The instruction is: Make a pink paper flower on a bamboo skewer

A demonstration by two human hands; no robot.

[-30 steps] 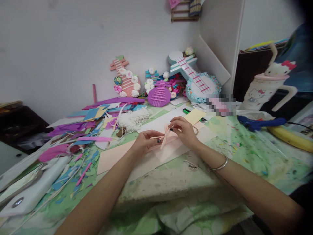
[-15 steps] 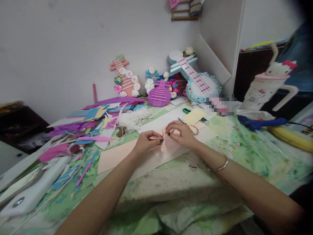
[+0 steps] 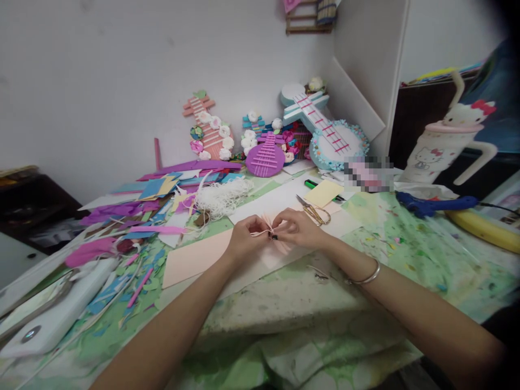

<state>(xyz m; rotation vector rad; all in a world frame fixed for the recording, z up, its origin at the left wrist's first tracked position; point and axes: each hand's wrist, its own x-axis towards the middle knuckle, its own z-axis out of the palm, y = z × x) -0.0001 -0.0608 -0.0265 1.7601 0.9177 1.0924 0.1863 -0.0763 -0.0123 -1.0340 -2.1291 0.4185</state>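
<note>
My left hand [image 3: 244, 239] and my right hand [image 3: 298, 228] meet over the middle of the table, fingertips pinched together on a small pleated pink paper piece [image 3: 270, 232]. A thin white string [image 3: 257, 233] runs from the pinch into my left hand. Below the hands lie a peach sheet [image 3: 190, 260] and a pale pink sheet [image 3: 276, 259]. A bangle sits on my right wrist. Gold-handled scissors [image 3: 314, 212] lie just behind my right hand.
Foam scraps [image 3: 134, 208] and a white string bundle [image 3: 223, 196] cover the left. Decorated foam guitars [image 3: 266, 157] lean on the back wall. A blue glue gun [image 3: 433, 205], a cat-themed tumbler [image 3: 439, 146], a yellow note pad [image 3: 324, 193] and a white device [image 3: 60, 317] stand around.
My right hand has moved left until its fingertips touch those of my left hand. The pleated pink piece, held upright before, is now bunched tight between the fingers. The scissors have come into sight.
</note>
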